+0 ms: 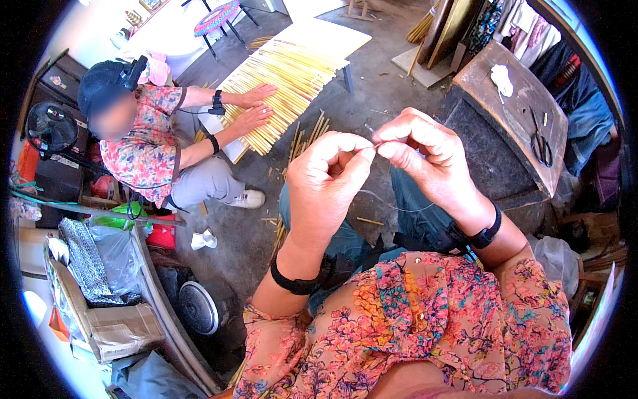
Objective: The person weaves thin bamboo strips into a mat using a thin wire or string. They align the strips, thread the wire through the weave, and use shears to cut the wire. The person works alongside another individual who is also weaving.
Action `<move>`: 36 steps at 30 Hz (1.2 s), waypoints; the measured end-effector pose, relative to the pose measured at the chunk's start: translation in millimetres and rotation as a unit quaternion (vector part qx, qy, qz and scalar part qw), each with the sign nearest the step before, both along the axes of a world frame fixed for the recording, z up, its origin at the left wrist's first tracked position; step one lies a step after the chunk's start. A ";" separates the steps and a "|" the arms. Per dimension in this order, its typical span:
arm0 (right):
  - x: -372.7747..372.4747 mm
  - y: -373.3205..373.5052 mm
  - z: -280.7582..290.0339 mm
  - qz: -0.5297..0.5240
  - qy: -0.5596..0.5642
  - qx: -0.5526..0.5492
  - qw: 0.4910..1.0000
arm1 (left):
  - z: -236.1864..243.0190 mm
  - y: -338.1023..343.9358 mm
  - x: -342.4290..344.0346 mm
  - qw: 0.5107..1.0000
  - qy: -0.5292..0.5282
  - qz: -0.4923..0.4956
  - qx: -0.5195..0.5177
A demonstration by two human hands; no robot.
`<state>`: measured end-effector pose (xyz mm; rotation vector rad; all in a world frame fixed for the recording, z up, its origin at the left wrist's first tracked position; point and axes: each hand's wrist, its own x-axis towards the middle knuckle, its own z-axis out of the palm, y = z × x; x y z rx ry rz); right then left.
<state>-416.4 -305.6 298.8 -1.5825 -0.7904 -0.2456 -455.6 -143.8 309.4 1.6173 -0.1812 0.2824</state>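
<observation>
My left hand (332,176) and my right hand (428,156) are raised in front of me. Thumb and forefinger of each are pinched, and the fingertips meet. Between them is a thin thread (399,208), pale and almost clear, whose slack hangs in a loop below my hands. A tiny slender bit sticks up past the fingertips, too small to name. Both wrists wear dark bands.
Across from me, a seated person lays both hands on a row of yellow sticks (292,86) on a pale table (339,38). To the right, a worn wooden table (465,74) bears black scissors (541,147) and a white thread bundle (502,80). A cardboard box (126,329) stands at lower left.
</observation>
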 end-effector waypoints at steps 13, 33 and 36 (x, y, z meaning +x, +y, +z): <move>6.5 0.5 -10.2 -0.060 -0.061 -0.039 0.996 | -9.9 -3.4 1.1 0.995 -0.030 0.025 0.088; -10.5 5.8 -16.3 -0.041 0.087 0.036 0.995 | -20.8 -8.5 11.3 0.964 0.009 -0.073 -0.257; -10.7 4.3 -16.4 -0.042 0.090 0.042 0.994 | -20.8 -9.4 11.6 0.964 0.013 -0.076 -0.255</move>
